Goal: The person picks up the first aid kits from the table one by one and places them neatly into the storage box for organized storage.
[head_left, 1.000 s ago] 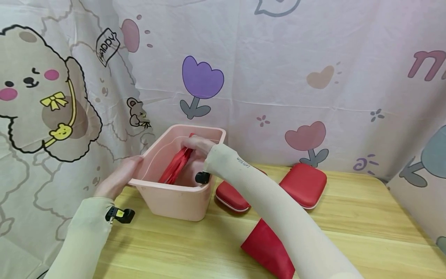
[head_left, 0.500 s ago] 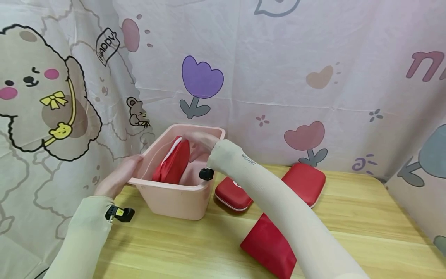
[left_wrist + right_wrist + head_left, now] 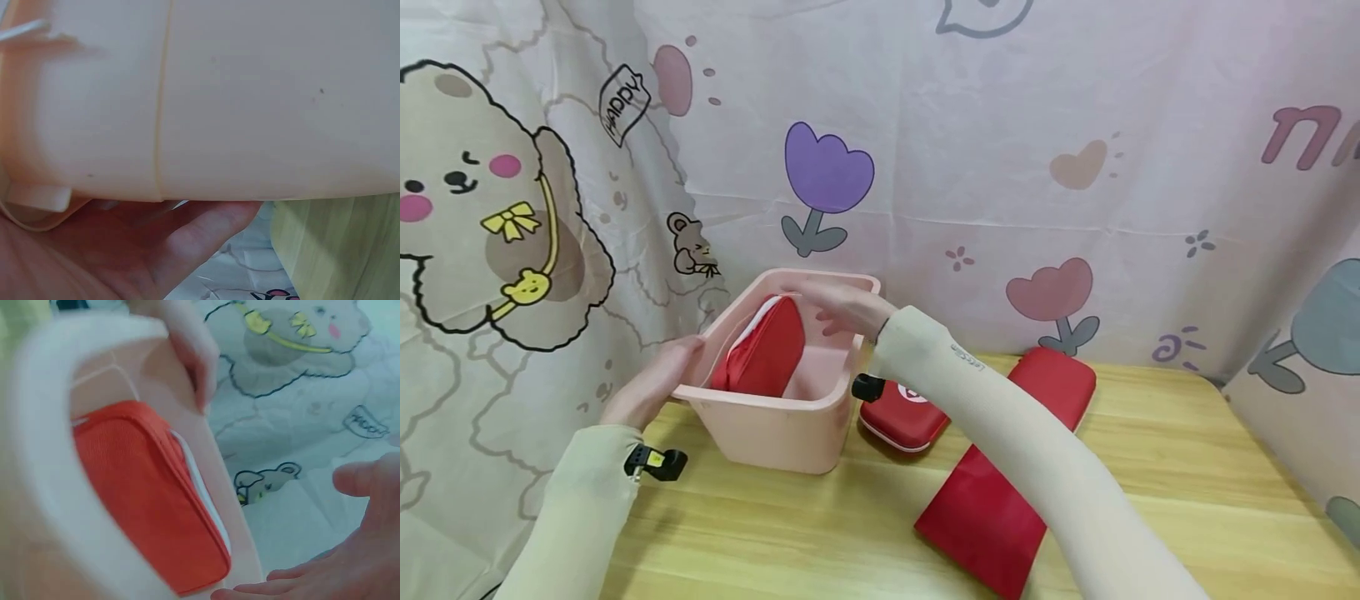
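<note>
A pink plastic bin (image 3: 760,429) stands on the table at the left. Inside it, a red zippered pouch (image 3: 775,346) with a white edge leans on the bin's left wall; the right wrist view shows the pouch (image 3: 150,494) from above. My left hand (image 3: 658,379) grips the bin's left rim; in the left wrist view, part of that hand (image 3: 187,250) shows below the bin's wall. Over the bin's right side hovers my right hand (image 3: 842,308), holding nothing. Its fingers are spread and fairly straight in the right wrist view, apart from the pouch.
Right of the bin lies a red zip case (image 3: 902,423) with a white mark, partly behind my right sleeve. A second red case (image 3: 1063,379) sits farther right. Nearer the front is a flat red pouch (image 3: 973,521), partly covered by the forearm. A printed curtain (image 3: 925,150) hangs behind.
My right hand has let go of the red pouch in the bin and drawn back up and to the right. The pouch now tilts left. My left hand stays on the rim.
</note>
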The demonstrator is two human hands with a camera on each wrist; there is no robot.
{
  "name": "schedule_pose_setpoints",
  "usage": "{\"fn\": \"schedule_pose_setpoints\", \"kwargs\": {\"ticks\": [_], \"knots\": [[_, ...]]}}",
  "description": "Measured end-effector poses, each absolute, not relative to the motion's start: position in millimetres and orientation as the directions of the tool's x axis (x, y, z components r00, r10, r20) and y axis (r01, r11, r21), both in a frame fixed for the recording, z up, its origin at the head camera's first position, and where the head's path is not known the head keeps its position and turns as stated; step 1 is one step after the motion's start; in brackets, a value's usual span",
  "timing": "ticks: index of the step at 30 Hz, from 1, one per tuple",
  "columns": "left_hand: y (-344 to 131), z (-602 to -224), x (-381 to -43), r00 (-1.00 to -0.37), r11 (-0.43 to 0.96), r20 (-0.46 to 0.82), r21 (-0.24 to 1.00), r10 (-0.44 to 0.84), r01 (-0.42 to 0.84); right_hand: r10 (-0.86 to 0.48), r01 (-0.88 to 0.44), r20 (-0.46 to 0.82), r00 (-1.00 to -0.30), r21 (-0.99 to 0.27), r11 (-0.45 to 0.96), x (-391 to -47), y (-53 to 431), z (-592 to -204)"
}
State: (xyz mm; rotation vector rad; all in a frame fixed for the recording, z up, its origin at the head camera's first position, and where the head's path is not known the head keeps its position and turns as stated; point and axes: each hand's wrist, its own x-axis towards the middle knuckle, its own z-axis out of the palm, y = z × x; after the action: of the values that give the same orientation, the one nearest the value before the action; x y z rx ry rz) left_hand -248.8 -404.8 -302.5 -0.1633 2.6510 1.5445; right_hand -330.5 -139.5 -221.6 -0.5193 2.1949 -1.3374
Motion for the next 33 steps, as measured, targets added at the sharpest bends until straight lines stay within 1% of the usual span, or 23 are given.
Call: {"fn": "schedule_pose_setpoints", "kwargs": {"ticks": [1,5,10,14,16,18,19,21,23,24,26,29,33], "knots": [[-405,-303,-249,-0.992,0.489,-0.115,0.863,-0.058,-0.129,-0.573,-0.059,-0.216,-0.791,-0.904,0.423,-338,-140,-226],[-405,-303,-251,-0.990,0.486,-0.119,0.863,-0.072,-0.139,-0.552,0.017,-0.204,-0.809,-0.946,0.324,-335,-123,-225],[-406,-305,-254,-0.988,0.473,-0.128,0.868,-0.082,-0.151,-0.591,0.102,-0.178,-0.787,-0.982,0.161,-331,-99,-225],[-407,-306,-253,-0.990,0.470,-0.134,0.871,-0.051,-0.142,-0.689,0.149,-0.098,-0.718,-0.989,-0.014,-329,-77,-227],[-407,-305,-252,-0.991,0.464,-0.132,0.875,-0.038,-0.135,-0.748,0.133,-0.037,-0.662,-0.989,-0.069,-330,-65,-231],[-407,-305,-252,-0.991,0.462,-0.128,0.877,-0.036,-0.130,-0.727,0.045,0.000,-0.686,-0.998,-0.042,-331,-51,-234],[-407,-305,-253,-0.991,0.461,-0.125,0.878,-0.037,-0.128,-0.697,0.003,0.003,-0.717,-1.000,-0.007,-331,-43,-236],[-407,-305,-253,-0.991,0.465,-0.125,0.875,-0.042,-0.130,-0.604,-0.071,-0.016,-0.797,-0.990,0.121,-332,-29,-240],[-407,-305,-253,-0.990,0.469,-0.131,0.872,-0.047,-0.138,-0.475,-0.076,-0.062,-0.878,-0.961,0.267,-330,-15,-245],[-407,-305,-253,-0.990,0.465,-0.134,0.874,-0.045,-0.139,-0.454,-0.064,-0.078,-0.888,-0.955,0.290,-330,-9,-247],[-407,-305,-252,-0.989,0.457,-0.144,0.877,-0.046,-0.149,-0.415,-0.096,-0.080,-0.906,-0.918,0.386,-329,3,-253],[-407,-305,-252,-0.988,0.452,-0.150,0.879,-0.042,-0.152,-0.413,-0.186,-0.034,-0.910,-0.857,0.480,-327,20,-264],[-408,-305,-254,-0.989,0.461,-0.142,0.876,-0.037,-0.143,-0.402,-0.326,0.049,-0.914,-0.680,0.657,-327,40,-279]]}}
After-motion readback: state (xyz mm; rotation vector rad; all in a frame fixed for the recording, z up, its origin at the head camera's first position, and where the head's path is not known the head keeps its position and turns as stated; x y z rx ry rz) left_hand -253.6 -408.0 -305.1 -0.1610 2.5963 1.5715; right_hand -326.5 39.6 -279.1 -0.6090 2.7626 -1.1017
